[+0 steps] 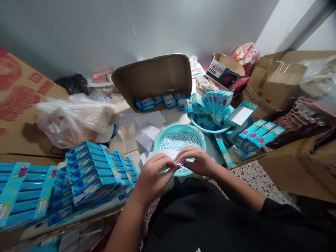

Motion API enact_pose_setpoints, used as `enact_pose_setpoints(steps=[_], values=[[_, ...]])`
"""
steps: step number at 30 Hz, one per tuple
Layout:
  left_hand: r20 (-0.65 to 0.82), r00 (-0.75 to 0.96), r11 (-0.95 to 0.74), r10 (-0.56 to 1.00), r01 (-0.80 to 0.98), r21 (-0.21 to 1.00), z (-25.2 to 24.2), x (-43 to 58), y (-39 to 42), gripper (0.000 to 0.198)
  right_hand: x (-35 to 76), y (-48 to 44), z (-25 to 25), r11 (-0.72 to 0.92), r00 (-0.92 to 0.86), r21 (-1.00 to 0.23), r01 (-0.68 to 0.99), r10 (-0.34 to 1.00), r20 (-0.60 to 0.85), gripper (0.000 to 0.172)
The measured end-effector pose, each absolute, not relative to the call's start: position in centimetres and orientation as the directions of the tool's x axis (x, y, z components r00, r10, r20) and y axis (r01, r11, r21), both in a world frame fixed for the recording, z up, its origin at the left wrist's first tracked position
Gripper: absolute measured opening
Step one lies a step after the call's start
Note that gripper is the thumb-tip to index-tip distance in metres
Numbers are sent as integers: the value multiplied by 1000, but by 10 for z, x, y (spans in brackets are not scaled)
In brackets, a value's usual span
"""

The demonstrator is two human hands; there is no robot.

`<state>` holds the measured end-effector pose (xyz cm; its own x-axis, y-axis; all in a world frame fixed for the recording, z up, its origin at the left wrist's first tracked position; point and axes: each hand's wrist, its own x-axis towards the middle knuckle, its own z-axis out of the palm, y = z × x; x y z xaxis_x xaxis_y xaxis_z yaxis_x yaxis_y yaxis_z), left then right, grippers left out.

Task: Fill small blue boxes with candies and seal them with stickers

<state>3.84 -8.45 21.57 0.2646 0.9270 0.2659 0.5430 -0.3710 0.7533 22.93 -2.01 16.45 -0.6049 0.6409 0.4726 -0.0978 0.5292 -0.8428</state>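
Note:
Both hands meet over the near rim of a teal basin point(159, 140) filled with small pale blue pellets point(180, 140). My left hand point(152, 175) and my right hand point(198, 161) together pinch a flat white paper piece point(168, 154), fingers closed on its edges. What the paper is exactly cannot be told. Just left of my left hand lies a stack of filled blue boxes point(94, 171).
A second teal basin point(207, 124) holds upright blue cartons point(216, 101). An open brown cardboard box point(154, 78) with blue packs lies behind. A plastic bag point(73, 119) sits left, flat blue cartons point(259, 134) right, brown boxes point(275, 80) far right.

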Motion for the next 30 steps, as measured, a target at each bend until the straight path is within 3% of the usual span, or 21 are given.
enact_pose_setpoints(steps=[11,30], values=[[511,227,-532,829,603,594,212,42,-89,14,228,-20,167,531,-585,-840,-114,648,489,10],[478,235,-512,846,604,610,208,39,-96,16,225,-22,167,557,-600,-822,-114,621,504,13]])
